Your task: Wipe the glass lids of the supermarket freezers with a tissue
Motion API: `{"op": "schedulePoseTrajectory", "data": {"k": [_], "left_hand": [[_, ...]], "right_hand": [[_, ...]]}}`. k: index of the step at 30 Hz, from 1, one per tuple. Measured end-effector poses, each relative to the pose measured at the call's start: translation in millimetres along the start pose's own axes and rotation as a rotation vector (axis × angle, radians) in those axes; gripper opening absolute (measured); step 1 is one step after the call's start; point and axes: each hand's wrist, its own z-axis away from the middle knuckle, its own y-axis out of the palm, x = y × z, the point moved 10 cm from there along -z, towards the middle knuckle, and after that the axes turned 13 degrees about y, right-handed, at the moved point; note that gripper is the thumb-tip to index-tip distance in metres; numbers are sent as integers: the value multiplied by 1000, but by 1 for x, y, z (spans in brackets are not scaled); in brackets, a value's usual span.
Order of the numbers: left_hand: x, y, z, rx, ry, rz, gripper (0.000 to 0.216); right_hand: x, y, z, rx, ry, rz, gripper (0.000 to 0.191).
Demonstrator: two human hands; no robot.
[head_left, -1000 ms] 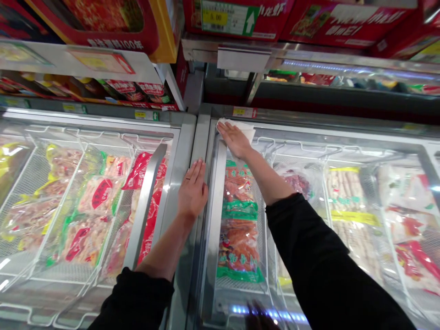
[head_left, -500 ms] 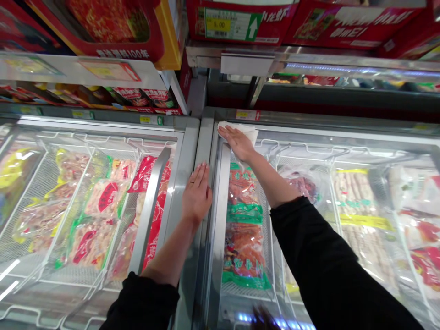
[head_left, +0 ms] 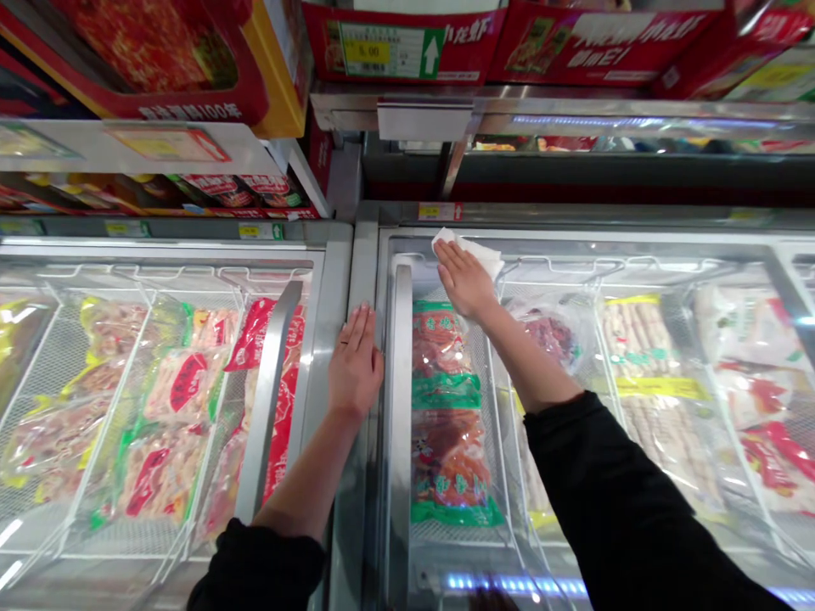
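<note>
At the far left, a chest freezer under a clear sliding glass lid (head_left: 127, 280) holds white wire baskets of clear-wrapped frozen food packs with red and yellow-green labels (head_left: 171, 382). A slanted grey metal handle bar (head_left: 267, 399) runs down that lid's right side.

Next comes the left hand (head_left: 355, 361). It lies palm down on the grey metal frame (head_left: 331, 280) where the two freezers meet. Its grip is open, fingers straight and together, holding nothing. The fingertips lie just beside the edge of the right freezer.

The right freezer's clear glass lid (head_left: 637, 255) carries an upright grey handle strip (head_left: 400, 407) near its left edge. Under the glass beside it lie red packs with green bands (head_left: 446, 399).

At the far left corner of this lid, the right hand (head_left: 464, 280) presses flat on a white folded cloth or paper towel (head_left: 485, 255). The cloth lies between palm and glass, its far corners showing past the fingers. The grip is open here too: the hand pins the cloth and does not close round it.

Further right under the lid are pale and red-printed packs (head_left: 751, 399).

In my judgement, the cloth may slip or bunch, since only pressure from a flat palm holds it on smooth, likely cold and damp glass. The outstretched arm puts body weight on a sliding lid; if that lid shifts left, the left fingertips beside its edge could be pinched.
</note>
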Motion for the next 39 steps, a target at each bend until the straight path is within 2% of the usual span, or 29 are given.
{"op": "schedulePoseTrajectory", "data": {"k": [4, 8, 11, 13, 15, 18, 20, 22, 25, 28, 30, 33, 36, 39], "left_hand": [[0, -1, 0, -9, 1, -5, 82], [-3, -4, -1, -36, 34, 6, 80], [-4, -4, -1, -30, 52, 18, 77], [-3, -4, -1, -16, 45, 25, 77], [-3, -3, -1, -8, 44, 27, 77], [-4, -3, -1, -9, 51, 25, 74], [-3, -2, -1, -1, 43, 23, 72], [-1, 1, -1, 18, 26, 24, 72], [1, 2, -2, 30, -2, 22, 72], [1, 1, -2, 24, -16, 23, 70], [1, 1, -3, 22, -27, 31, 70], [3, 3, -3, 24, -46, 45, 71], [4, 6, -3, 31, -57, 52, 70], [6, 7, -3, 38, -63, 64, 68]], "right_hand": [[-1, 2, 26, 25, -34, 33, 67], [-6, -2, 8, 57, -82, 42, 65], [-30, -11, 1, -27, 60, 43, 66], [-44, -15, 17, -88, 175, 45, 67], [-41, -13, 41, -108, 209, 56, 67], [-17, -4, 60, -54, 90, 65, 66], [-5, 0, 52, 5, -16, 62, 64], [-5, -1, 31, 35, -59, 54, 64], [-28, -10, 7, -29, 61, 42, 66], [-44, -14, 29, -137, 253, 35, 67], [-30, -9, 61, -160, 262, 28, 66], [18, 9, 97, -51, 63, 36, 64], [57, 23, 102, 65, -136, 23, 62], [73, 26, 87, 91, -194, -11, 60]]}}
